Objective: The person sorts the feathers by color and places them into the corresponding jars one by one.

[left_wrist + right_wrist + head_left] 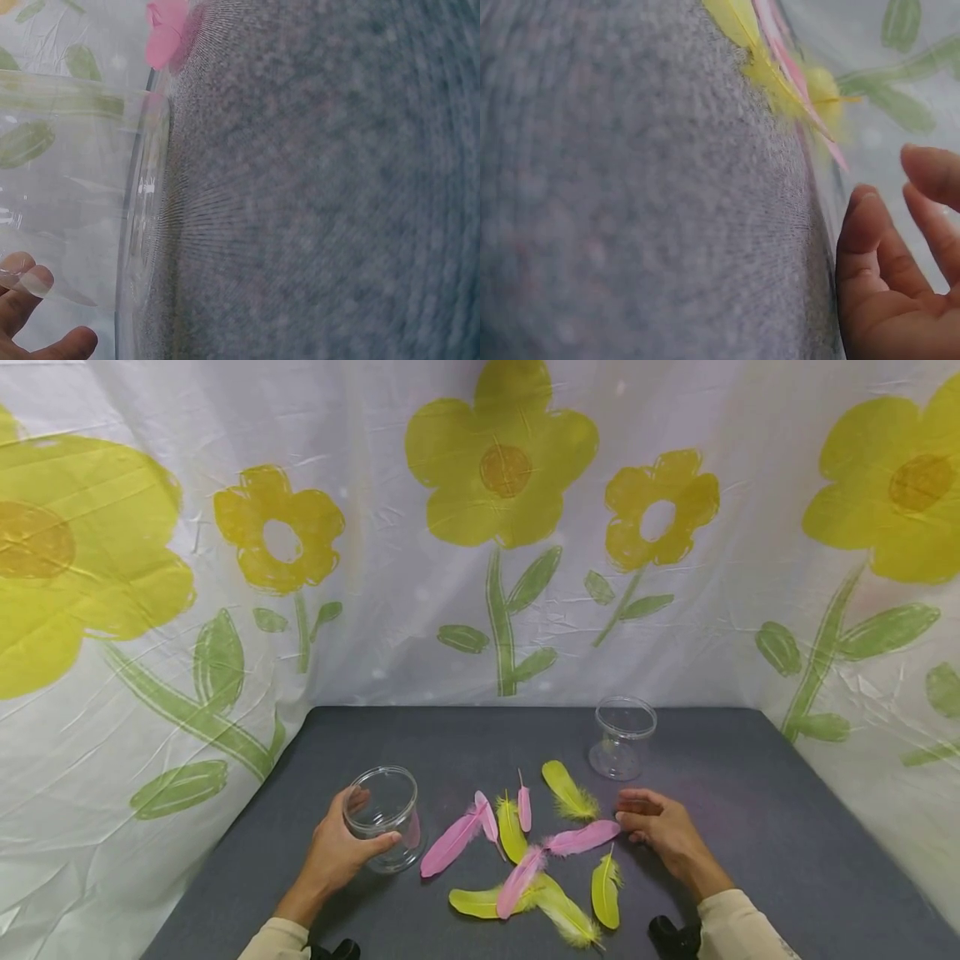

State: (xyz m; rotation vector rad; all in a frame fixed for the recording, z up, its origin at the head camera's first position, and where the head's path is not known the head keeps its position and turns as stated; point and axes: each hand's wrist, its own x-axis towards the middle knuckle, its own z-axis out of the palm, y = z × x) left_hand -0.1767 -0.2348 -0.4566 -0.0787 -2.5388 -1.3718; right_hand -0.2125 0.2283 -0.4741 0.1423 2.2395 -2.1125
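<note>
My left hand holds a clear plastic jar, thumb across the near side and fingers round the far side. In the left wrist view the wall of the jar spans the left edge, with fingertips behind it. Loosely bent, my right hand is at the right end of a pink feather, with nothing in its grasp. Its thumb and fingers stand apart in the right wrist view, below the tips of yellow feathers. Several pink and yellow feathers lie scattered between both hands.
Another clear jar stands at the back right of the dark grey table, beyond the right hand. A yellow feather lies at the near right of the pile. A white flowered cloth encloses the back and sides.
</note>
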